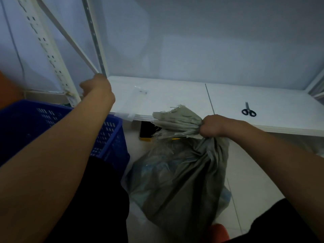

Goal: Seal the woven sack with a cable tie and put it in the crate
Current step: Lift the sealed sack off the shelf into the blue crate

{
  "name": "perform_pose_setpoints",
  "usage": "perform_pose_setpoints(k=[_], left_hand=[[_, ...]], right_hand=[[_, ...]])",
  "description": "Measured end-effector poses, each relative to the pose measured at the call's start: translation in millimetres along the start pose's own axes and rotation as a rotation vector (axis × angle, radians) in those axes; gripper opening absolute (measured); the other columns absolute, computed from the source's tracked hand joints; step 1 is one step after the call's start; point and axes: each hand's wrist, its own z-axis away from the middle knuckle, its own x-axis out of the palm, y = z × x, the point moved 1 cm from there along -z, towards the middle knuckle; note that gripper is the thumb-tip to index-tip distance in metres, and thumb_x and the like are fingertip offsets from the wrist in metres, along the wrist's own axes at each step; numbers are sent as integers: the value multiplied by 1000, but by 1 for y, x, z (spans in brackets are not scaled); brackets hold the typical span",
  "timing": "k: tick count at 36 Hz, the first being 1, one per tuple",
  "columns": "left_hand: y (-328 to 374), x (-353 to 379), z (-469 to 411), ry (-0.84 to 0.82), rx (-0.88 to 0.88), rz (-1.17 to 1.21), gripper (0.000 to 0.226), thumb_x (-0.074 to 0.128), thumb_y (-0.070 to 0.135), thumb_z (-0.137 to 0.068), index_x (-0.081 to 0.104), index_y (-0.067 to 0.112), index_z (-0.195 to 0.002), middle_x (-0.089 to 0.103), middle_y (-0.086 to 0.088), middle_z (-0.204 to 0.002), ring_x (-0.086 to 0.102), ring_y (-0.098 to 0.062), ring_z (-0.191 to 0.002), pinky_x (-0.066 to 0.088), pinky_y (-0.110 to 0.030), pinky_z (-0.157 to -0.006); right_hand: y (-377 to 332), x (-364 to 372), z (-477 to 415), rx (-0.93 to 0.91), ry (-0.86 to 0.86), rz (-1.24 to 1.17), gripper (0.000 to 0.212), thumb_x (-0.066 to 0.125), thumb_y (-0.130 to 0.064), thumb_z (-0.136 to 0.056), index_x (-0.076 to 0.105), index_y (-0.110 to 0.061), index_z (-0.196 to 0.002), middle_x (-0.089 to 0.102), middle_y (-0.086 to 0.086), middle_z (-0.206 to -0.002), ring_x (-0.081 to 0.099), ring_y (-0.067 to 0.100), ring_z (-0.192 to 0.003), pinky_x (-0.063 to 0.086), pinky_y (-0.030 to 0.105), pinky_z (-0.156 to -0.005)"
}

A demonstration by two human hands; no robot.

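Note:
A grey woven sack (184, 172) stands on the floor between my knees. My right hand (213, 127) grips its bunched neck, and the frayed mouth (177, 114) sticks out to the left of my fist. My left hand (98, 88) is stretched out to the back left corner of the white shelf (175, 102), next to the metal upright. Its fingers are curled away from me, so I cannot tell whether it holds anything. The blue perforated crate (112, 137) stands on the floor to the left, under my left forearm. A small clear packet (140, 91) lies on the shelf.
Black-handled scissors (249, 111) lie on the right part of the shelf. A black and yellow object (146, 132) sits under the shelf edge behind the sack. White slotted uprights (52, 55) rise at the left. An orange thing (219, 232) shows at the bottom.

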Motion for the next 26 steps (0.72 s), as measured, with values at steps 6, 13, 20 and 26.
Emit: perform_pose_setpoints(k=[6, 13, 20, 26], left_hand=[[18, 30, 66, -428, 695, -51, 74, 79, 27, -79, 40, 23, -142, 44, -1, -139, 45, -11, -123, 46, -8, -89], [-15, 73, 152, -1118, 1047, -991, 128, 87, 52, -62, -1, 42, -155, 21, 6, -163, 15, -16, -151, -4, -52, -121], [-18, 82, 140, -1069, 907, -1104, 89, 85, 32, -65, 40, 33, -142, 56, 4, -134, 56, -18, -113, 48, -34, -95], [-7, 75, 139, -713, 1305, -1076, 35, 69, 20, -74, 66, 29, -107, 68, 2, -109, 62, -25, -103, 48, -37, -88]], right_hand=[[-14, -3, 4, -83, 69, -69, 17, 53, -22, -89, 53, -15, -74, 54, 4, -81, 51, 15, -72, 35, 27, -56], [-28, -9, 16, -322, 276, -169, 24, 68, -26, -80, 70, -18, -102, 68, 5, -98, 62, 26, -95, 44, 33, -71], [-30, -10, 20, -354, 439, -186, 19, 69, -32, -81, 60, -26, -95, 60, -5, -90, 61, 23, -90, 46, 34, -71], [-45, -12, 21, -300, 307, -356, 25, 73, -48, -82, 62, -29, -94, 63, -5, -92, 60, 15, -85, 45, 28, -67]])
